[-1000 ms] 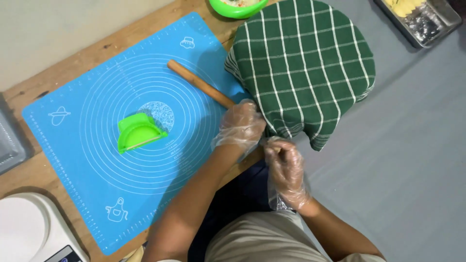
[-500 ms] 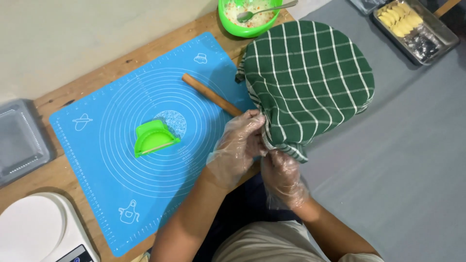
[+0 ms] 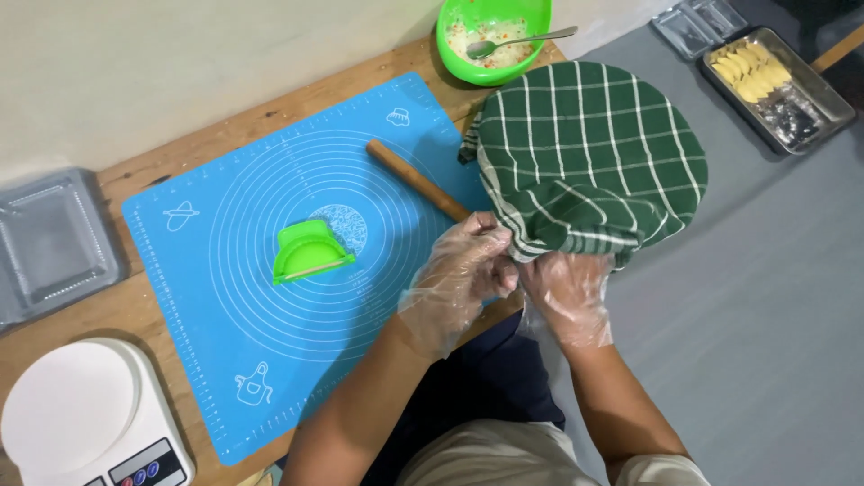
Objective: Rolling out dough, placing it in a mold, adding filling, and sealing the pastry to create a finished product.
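left hand [image 3: 461, 274]: in a thin clear glove, fingers curled tight on the near hem of the green checked cloth [image 3: 589, 153]
right hand [image 3: 567, 292]: gloved too, right beside the left, fingers tucked up under the same hem, so can't tell how wide they are
cloth: draped in a dome over something round at the right end of the table [image 3: 135, 310]
rolling pin [image 3: 416, 178]: wooden, lying slanted on the blue mat [image 3: 225, 297], one end almost at the cloth
green press [image 3: 310, 250]: folded shut, mid mat
green bowl [image 3: 454, 36]: filling and a spoon, at the far edge
scale [image 3: 90, 418]: white, near left corner
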